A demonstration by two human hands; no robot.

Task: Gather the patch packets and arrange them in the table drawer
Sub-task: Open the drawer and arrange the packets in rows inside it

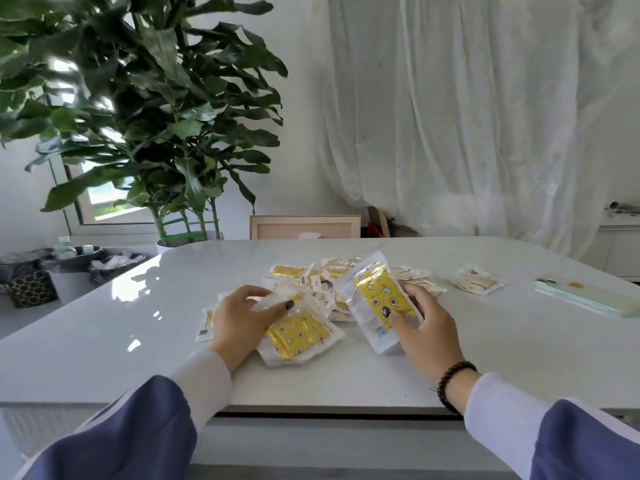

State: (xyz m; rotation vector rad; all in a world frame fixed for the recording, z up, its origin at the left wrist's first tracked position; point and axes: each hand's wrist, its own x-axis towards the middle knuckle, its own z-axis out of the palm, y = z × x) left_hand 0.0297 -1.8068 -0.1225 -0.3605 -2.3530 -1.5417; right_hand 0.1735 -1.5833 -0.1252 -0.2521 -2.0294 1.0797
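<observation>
- While the right hand [427, 327] holds one clear plastic patch packet with a yellow patterned insert [375, 303] tilted up off the glossy white bench [138, 306], its thumb presses the packet's front and its fingers [412, 296] curl behind the packet's far edge.
- The left hand [242, 317] rests on the bench with its fingers curled over a clear packet edge [273, 299]; the grip pinches that packet between thumb and fingers.
- A second yellow-insert packet [298, 337] lies flat on the bench, just beside the left hand and partly under it.
- A loose heap of clear packets with yellow and beige inserts [329, 275] lies on the bench behind both hands, the packets overlapping.
- One beige packet [479, 280] lies apart from the heap, to its right.
- A pale green phone [585, 299] lies flat near the right bench edge, beyond the single beige packet.
- A dark beaded bracelet [453, 382] sits on the right wrist.
- A dark gap [339, 415] runs under the near bench edge, between the forearms; whether it is the drawer cannot be told.
- A large green leafy plant [138, 109] stands behind the far left bench corner.
</observation>
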